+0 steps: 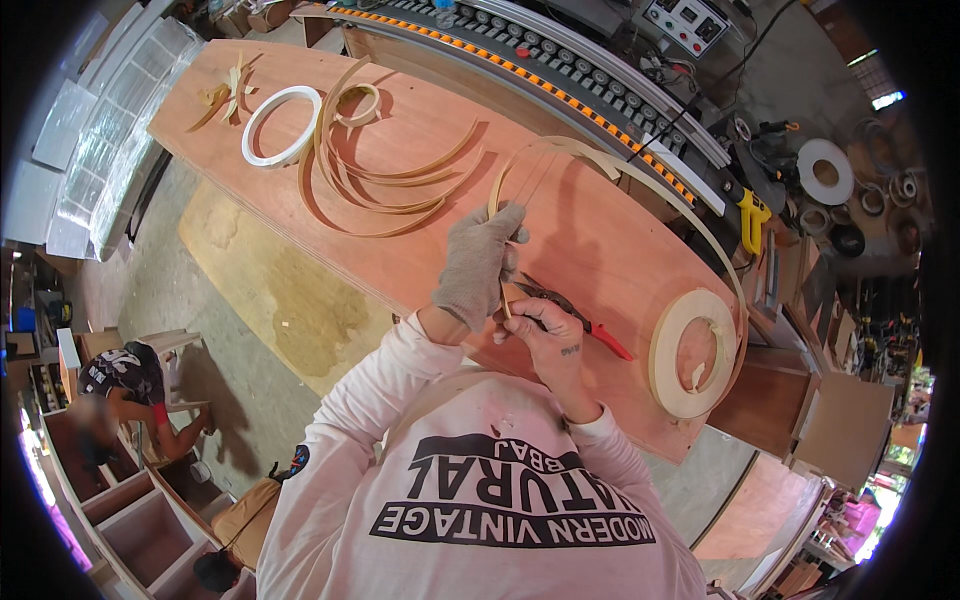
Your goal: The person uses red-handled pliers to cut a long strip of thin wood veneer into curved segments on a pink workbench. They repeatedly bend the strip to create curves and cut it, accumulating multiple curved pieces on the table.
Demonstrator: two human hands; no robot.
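Pale edge-banding strip [505, 190] pinched in closed gloved left hand [478, 262]; bare right hand [545, 330] gripping red-handled snips [575, 315], cutting squarely.

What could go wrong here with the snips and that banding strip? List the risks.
1. The right hand works the red-handled snips right beside the gloved left hand, so the blades could nick a finger.
2. The long banding strip arcs away loose over the board; it might spring or kink when cut.
3. The roll lies near the board's edge and could slide off.
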